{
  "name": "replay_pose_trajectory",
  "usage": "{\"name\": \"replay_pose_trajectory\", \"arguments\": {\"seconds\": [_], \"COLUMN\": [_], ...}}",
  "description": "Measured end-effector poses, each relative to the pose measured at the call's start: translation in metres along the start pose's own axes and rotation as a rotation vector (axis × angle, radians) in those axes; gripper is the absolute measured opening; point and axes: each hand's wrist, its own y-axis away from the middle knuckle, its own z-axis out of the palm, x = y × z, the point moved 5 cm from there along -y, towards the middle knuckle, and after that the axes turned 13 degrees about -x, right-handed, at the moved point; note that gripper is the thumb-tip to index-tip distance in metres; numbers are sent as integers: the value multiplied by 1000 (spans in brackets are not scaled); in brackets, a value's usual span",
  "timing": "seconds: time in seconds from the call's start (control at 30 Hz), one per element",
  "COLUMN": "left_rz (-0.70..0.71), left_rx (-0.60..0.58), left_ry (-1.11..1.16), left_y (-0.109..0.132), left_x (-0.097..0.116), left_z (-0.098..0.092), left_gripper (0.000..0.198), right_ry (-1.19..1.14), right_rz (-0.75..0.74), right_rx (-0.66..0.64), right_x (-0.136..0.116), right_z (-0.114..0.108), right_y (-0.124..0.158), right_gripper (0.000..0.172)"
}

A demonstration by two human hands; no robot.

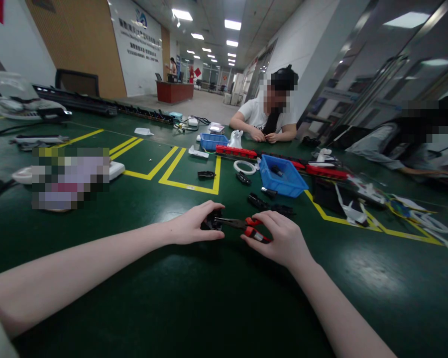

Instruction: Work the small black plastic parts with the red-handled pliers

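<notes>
My left hand (194, 223) is closed around a small black part (213, 221), its thumb and fingers on either side. Much of that part is hidden by the hand. In my right hand (281, 236) are needle-nose pliers (259, 232) with red and black handles. Their long jaws point left and reach the black part; whether they grip something in it cannot be made out. Just beyond my right hand lie dark, elongated pieces (271, 205). Small black parts (206, 174) rest farther off on the green table (153, 298).
A blue bin (283, 178) with a dark item inside stands behind my right hand. Near it are a white ring-shaped coil (245, 167), red strips (236, 152) and a smaller blue bin (213, 142). A person (271, 112) sits across the table. Yellow tape (186, 187) marks the surface.
</notes>
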Motion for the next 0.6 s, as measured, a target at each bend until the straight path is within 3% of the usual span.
{"name": "replay_pose_trajectory", "arguments": {"seconds": [0.6], "left_rz": [-6], "left_rx": [-30], "left_ry": [-65], "left_y": [-1], "left_x": [1], "left_z": [2], "left_gripper": [71], "right_ry": [25], "right_rz": [-9], "right_rx": [-29], "right_x": [-2], "right_z": [2], "right_y": [-2], "right_gripper": [37]}}
